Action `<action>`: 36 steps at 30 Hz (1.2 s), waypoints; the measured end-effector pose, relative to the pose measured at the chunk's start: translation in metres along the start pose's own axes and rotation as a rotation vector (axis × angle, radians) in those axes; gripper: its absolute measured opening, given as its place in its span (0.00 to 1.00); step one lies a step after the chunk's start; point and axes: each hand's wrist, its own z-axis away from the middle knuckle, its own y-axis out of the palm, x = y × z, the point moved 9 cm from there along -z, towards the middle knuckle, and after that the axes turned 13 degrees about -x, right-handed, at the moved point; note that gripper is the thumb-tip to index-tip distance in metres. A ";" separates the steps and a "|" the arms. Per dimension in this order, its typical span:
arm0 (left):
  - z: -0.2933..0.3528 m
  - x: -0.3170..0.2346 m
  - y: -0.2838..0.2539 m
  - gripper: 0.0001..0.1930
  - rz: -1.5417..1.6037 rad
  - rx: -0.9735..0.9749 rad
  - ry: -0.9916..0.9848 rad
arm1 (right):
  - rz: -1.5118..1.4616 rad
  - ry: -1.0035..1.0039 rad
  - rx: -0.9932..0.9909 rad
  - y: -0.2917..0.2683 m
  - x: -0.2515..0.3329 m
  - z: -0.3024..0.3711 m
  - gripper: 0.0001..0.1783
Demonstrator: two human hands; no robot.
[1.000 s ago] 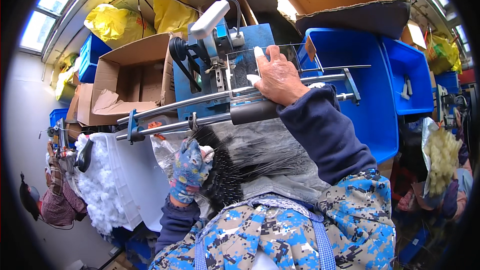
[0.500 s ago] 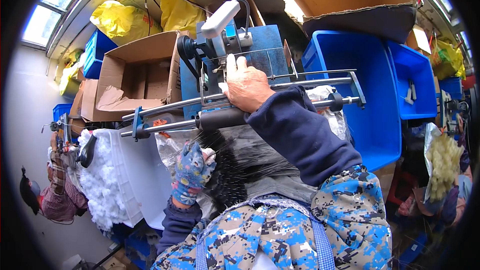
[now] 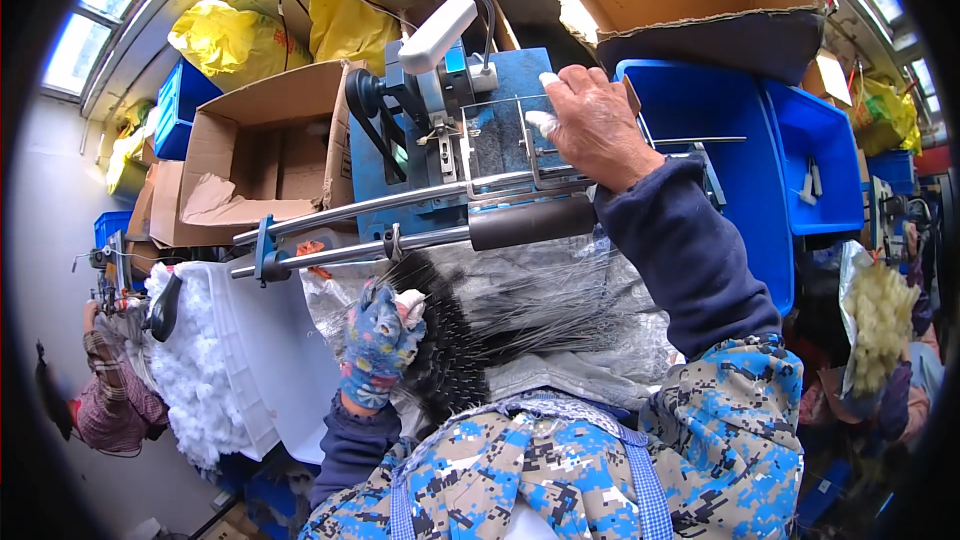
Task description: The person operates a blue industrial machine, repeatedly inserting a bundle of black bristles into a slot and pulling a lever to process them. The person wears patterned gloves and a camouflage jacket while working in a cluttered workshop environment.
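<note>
My left hand, in a flowered glove with a pale fingertip showing, is curled closed beside a heap of black, thin-stemmed strands. What its fingers pinch, if anything, is too small to make out. My bare right hand, with white wrapping on its fingertips, reaches over a blue bench machine. Its fingers grip the thin wire frame of a sliding carriage with a dark roller. The carriage rides on two steel rails. Left of the wire frame stands a small metal clamp.
An open cardboard box flanks the machine on the left, with a white tub and white fluff below. A blue bin stands at right. A drive belt runs on the machine's left. Other people work at both sides.
My right hand has moved right, and the carriage with its roller has slid right along the rails, uncovering the clamp. My left hand has hardly moved.
</note>
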 end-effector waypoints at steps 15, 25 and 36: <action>0.014 0.019 -0.007 0.18 0.277 -0.066 -0.207 | -0.229 -0.211 0.214 -0.065 0.055 0.089 0.14; -0.003 -0.014 -0.014 0.23 0.463 -0.063 -0.153 | -1.159 -0.184 -0.172 -0.085 0.165 0.063 0.20; 0.020 0.030 0.037 0.20 -0.062 0.535 -0.238 | -1.191 0.314 -0.167 -0.118 0.026 0.010 0.06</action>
